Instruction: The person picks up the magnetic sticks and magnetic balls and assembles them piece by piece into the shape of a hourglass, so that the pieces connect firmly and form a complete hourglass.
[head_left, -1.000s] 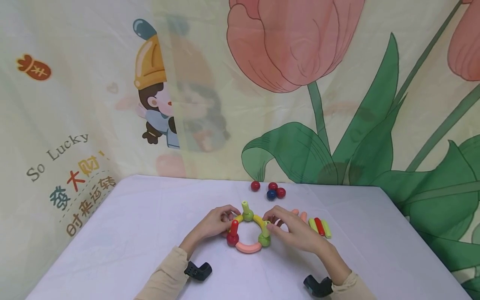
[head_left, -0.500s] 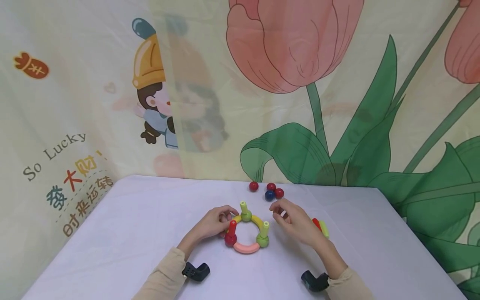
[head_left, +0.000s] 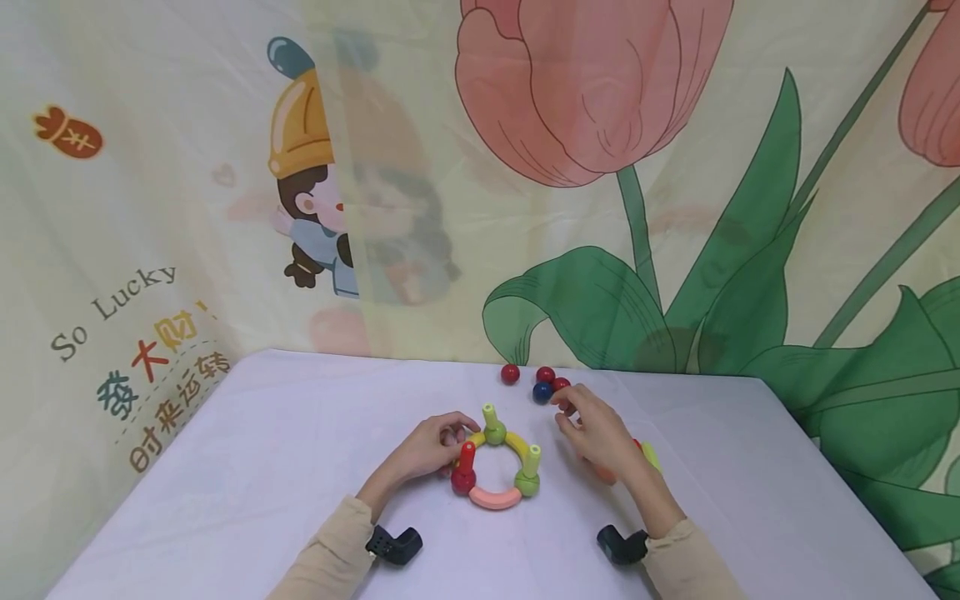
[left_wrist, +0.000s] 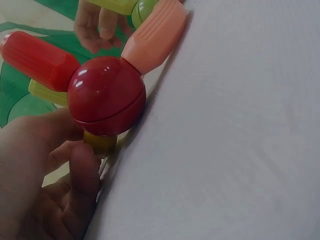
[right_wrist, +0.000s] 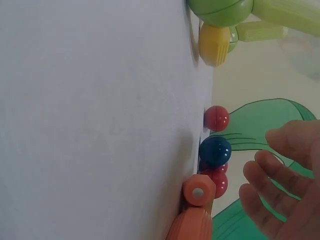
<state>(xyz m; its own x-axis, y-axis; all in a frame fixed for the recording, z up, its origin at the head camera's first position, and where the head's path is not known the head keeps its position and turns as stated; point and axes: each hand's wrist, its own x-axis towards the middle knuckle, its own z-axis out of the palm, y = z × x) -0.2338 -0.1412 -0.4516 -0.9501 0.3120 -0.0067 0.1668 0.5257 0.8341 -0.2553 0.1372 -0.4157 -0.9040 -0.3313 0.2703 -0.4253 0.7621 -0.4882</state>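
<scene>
On the table lies a ring of toy balls joined by curved rods: a red ball [head_left: 463, 479], a green ball [head_left: 495, 432] at the back and another green ball [head_left: 527, 483] at right. Each has an upright stick. A pink curved rod [head_left: 495, 498] forms the front; a yellow curved rod [head_left: 517, 444] links the two green balls. My left hand [head_left: 423, 446] pinches a second yellow rod [left_wrist: 101, 142] beside the red ball. Holding nothing, my right hand [head_left: 600, 429] hovers with loosely bent fingers close to the loose blue ball [head_left: 542, 393], overlapping a red one in the head view.
Loose red balls, one of them [head_left: 510, 374] set apart, lie near the table's back edge. Under and behind my right forearm are orange-pink rods [right_wrist: 199, 190] and a lime stick [head_left: 650, 455], partly hidden. A printed cloth hangs behind the white table [head_left: 300, 400].
My right hand has left the right green ball's stick and moved right and back toward the loose balls. My left hand stays at the ring.
</scene>
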